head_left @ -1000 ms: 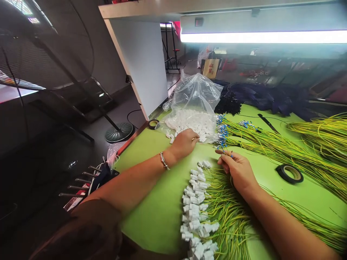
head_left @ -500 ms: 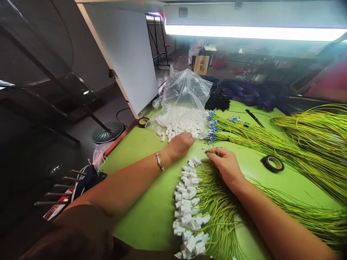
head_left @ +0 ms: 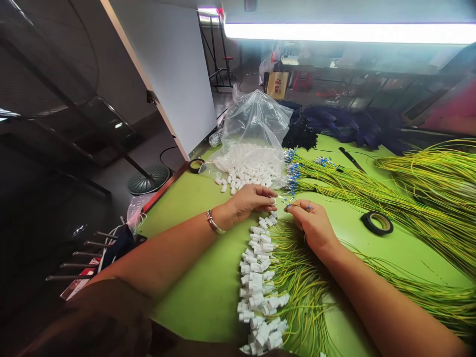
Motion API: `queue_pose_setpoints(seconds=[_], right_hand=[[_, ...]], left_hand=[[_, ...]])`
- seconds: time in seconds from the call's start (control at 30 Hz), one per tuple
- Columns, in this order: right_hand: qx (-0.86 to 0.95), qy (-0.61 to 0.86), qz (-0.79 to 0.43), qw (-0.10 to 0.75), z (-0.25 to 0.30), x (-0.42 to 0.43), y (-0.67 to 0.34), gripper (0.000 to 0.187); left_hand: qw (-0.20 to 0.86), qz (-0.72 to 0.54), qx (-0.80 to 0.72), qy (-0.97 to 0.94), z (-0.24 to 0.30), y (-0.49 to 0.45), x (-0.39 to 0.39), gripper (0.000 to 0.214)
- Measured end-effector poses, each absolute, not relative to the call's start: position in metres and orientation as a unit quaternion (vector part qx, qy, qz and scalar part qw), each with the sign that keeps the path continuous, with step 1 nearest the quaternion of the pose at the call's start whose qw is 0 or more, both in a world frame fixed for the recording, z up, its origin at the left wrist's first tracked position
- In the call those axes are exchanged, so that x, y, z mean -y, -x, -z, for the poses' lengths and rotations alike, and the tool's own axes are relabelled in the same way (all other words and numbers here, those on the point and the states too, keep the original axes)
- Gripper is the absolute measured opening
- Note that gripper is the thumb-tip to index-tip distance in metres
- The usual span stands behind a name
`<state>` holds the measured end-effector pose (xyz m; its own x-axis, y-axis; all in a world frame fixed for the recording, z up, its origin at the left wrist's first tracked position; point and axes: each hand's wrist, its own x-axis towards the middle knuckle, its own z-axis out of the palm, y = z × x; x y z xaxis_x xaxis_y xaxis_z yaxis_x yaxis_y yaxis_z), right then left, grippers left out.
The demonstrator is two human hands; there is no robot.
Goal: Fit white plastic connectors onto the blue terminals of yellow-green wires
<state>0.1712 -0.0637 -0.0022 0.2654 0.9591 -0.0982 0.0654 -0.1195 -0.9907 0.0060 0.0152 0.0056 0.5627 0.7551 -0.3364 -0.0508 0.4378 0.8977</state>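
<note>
My left hand (head_left: 250,200) pinches a small white connector (head_left: 272,201) just in front of the loose white connectors (head_left: 248,174) spilling from a clear plastic bag (head_left: 256,130). My right hand (head_left: 311,222) is closed on a few yellow-green wires with blue tips (head_left: 297,203), held close to the connector in my left hand. Below both hands lies a pile of finished wires with white connectors (head_left: 260,277) fitted on their ends.
A long bundle of yellow-green wires (head_left: 372,196) with blue terminals runs across the green table (head_left: 208,277). A black tape roll (head_left: 376,222) lies to the right, another tape roll (head_left: 196,165) at the far-left edge. Dark wire bundles (head_left: 345,130) lie at the back.
My left hand has come back from the loose connectors with one pinched in its fingers. It now meets my right hand, which has stayed in place with the wires.
</note>
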Motion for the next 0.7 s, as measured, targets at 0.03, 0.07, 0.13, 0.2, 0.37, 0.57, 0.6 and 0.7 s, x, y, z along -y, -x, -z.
queue_pose_setpoints(seconds=[0.03, 0.07, 0.13, 0.2, 0.37, 0.57, 0.6, 0.7], right_hand=[[0.427, 0.608, -0.439, 0.504, 0.0012, 0.0638, -0.1709, 0.019], [0.437, 0.608, -0.441, 0.495, 0.0005, 0.0639, -0.1706, 0.018], [0.453, 0.606, -0.441, 0.482, 0.0003, 0.0640, -0.1705, 0.018], [0.456, 0.609, -0.439, 0.478, 0.0010, 0.0641, -0.1706, 0.017], [0.443, 0.622, -0.439, 0.473, 0.0025, 0.0640, -0.1716, 0.017], [0.420, 0.630, -0.445, 0.478, 0.0030, 0.0638, -0.1725, 0.017], [0.417, 0.629, -0.448, 0.479, 0.0031, 0.0639, -0.1727, 0.016], [0.402, 0.629, -0.460, 0.481, 0.0035, 0.0638, -0.1728, 0.015]], left_hand=[[0.770, -0.261, -0.378, -0.444, -0.0055, -0.0061, -0.0148, 0.021], [0.778, -0.256, -0.370, -0.438, -0.0051, -0.0061, -0.0147, 0.022], [0.783, -0.257, -0.356, -0.440, -0.0038, -0.0059, -0.0149, 0.024], [0.788, -0.265, -0.348, -0.434, -0.0024, -0.0058, -0.0149, 0.025], [0.808, -0.269, -0.330, -0.407, -0.0006, -0.0051, -0.0142, 0.030], [0.806, -0.290, -0.329, -0.397, -0.0013, -0.0033, -0.0139, 0.021], [0.804, -0.293, -0.333, -0.395, -0.0013, -0.0033, -0.0140, 0.020], [0.803, -0.294, -0.344, -0.389, -0.0011, -0.0036, -0.0145, 0.019]])
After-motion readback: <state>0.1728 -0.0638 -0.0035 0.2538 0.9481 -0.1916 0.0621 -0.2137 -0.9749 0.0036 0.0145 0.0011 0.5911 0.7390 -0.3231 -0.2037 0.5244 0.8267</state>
